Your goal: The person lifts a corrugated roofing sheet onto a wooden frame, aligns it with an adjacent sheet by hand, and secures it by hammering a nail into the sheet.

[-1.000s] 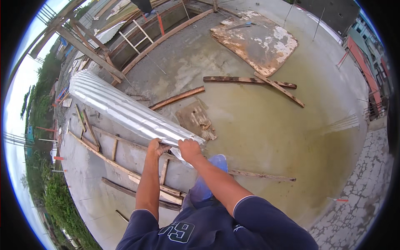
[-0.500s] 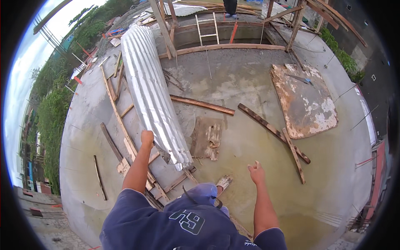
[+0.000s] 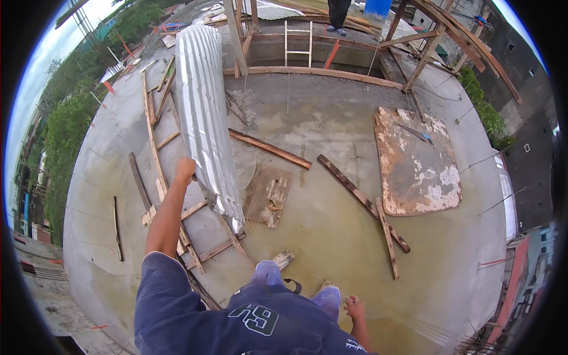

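A long corrugated metal sheet (image 3: 204,112) slants from the far left toward my legs. My left hand (image 3: 186,169) is closed around its left edge near the close end, with the arm stretched forward. The sheet's near end is bent and crumpled, close to a ladder-like frame of wood strips (image 3: 223,247). At my right side, low beside my leg, my right hand (image 3: 355,309) hangs with its fingers loosely bent and somewhat apart; nothing shows in it. A worn piece of board (image 3: 268,196) lies just right of the sheet.
Two dark timbers (image 3: 355,192) (image 3: 272,148) and a lighter stick (image 3: 386,239) lie on the wet concrete. A handsaw (image 3: 414,131) rests on a peeling panel (image 3: 417,171) at right. Ahead are a framed opening with a ladder (image 3: 297,44) and another person's legs (image 3: 338,15). Thin rods rise along the slab's edge.
My right hand has dropped down and back to my side. My left hand keeps its grip on the sheet, which now appears farther left as my view and footing shifted.
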The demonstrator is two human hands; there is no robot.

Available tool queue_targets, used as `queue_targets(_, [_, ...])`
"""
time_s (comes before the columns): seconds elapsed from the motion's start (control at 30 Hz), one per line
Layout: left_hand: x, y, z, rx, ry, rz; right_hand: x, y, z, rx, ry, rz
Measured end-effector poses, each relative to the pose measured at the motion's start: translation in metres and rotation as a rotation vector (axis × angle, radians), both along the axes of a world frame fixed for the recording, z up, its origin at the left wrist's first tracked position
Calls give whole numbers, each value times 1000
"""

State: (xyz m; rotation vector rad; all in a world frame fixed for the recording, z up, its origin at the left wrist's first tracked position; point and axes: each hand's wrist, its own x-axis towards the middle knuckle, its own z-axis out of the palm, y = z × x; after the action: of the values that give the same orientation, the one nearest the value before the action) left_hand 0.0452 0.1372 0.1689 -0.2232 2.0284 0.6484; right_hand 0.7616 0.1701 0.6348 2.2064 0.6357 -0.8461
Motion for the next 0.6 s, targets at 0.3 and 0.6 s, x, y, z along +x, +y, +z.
queue_targets(0.3, [130, 135, 114, -61, -96, -55, 138, 185, 22, 157, 302, 269])
queue_targets(0.6, [353, 297, 282, -55, -177, -97, 70, 248, -5, -80, 898, 683])
